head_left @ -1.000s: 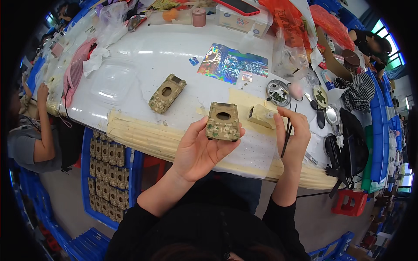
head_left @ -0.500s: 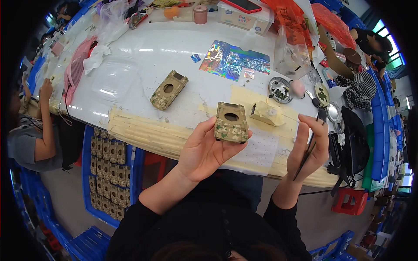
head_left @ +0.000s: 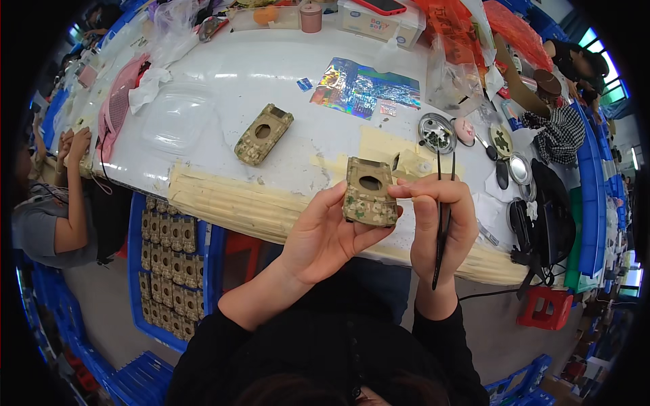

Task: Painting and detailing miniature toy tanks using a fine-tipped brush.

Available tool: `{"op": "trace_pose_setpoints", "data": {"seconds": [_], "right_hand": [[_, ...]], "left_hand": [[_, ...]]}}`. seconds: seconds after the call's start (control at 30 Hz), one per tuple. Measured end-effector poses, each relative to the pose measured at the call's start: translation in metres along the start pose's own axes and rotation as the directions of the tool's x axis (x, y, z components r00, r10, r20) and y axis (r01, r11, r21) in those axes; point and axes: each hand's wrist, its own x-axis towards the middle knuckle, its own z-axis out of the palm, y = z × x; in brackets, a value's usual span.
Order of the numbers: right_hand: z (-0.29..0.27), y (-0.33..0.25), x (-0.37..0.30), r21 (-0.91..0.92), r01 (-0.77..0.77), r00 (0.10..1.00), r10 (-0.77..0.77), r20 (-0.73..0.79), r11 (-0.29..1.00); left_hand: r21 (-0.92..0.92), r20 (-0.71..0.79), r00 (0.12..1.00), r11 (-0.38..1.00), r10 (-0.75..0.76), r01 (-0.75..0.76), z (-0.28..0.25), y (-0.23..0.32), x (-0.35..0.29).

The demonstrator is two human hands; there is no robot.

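Note:
A camouflage-painted model tank hull (head_left: 371,203) with a round hole in its top is gripped in my left hand (head_left: 321,237), above the table's near edge. My right hand (head_left: 443,216) holds black tweezers (head_left: 441,233) between its fingers, and its index fingertip reaches the hull's right side. On the table, a second tank hull (head_left: 264,134) lies to the left. Behind the held hull stands a pale, tape-covered block (head_left: 412,164). A round metal tin (head_left: 437,133) with small dark green bits lies farther back on the right.
A blue crate (head_left: 215,271) below the table holds several rows of tank hulls. Shiny holographic sheet (head_left: 362,88), a white box (head_left: 380,26) and red plastic bags (head_left: 447,34) lie at the back. A black bag (head_left: 552,216) is at right; a co-worker (head_left: 54,216) sits at left.
My right hand has moved left with the tweezers and now meets the hull's side. My left hand has shifted slightly right with the hull.

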Motion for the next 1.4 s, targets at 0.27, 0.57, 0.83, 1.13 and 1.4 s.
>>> {"op": "trace_pose_setpoints", "data": {"seconds": [0.27,0.57,0.83,1.13,1.4], "right_hand": [[0.001,-0.002,-0.002,0.000,-0.030,1.000,0.030,-0.005,1.000],[-0.001,0.000,0.000,-0.075,0.015,1.000,-0.014,0.013,0.997],[0.002,-0.003,0.002,-0.064,-0.013,1.000,0.012,-0.014,0.998],[-0.003,-0.002,0.003,0.071,-0.047,0.993,0.054,-0.104,0.996],[-0.048,0.038,0.007,-0.645,0.000,0.961,-0.178,-0.210,0.764]], "left_hand": [[0.024,-0.001,1.000,1.000,-0.004,0.004,0.001,0.000,-0.001],[0.014,-0.001,1.000,1.000,-0.009,0.009,0.000,0.001,-0.001],[-0.002,-0.008,1.000,1.000,-0.006,0.006,0.002,0.001,-0.001],[-0.010,0.003,1.000,1.000,-0.002,0.003,-0.003,0.001,0.000],[-0.067,0.018,0.995,0.993,0.100,-0.098,-0.025,0.017,-0.009]]}}
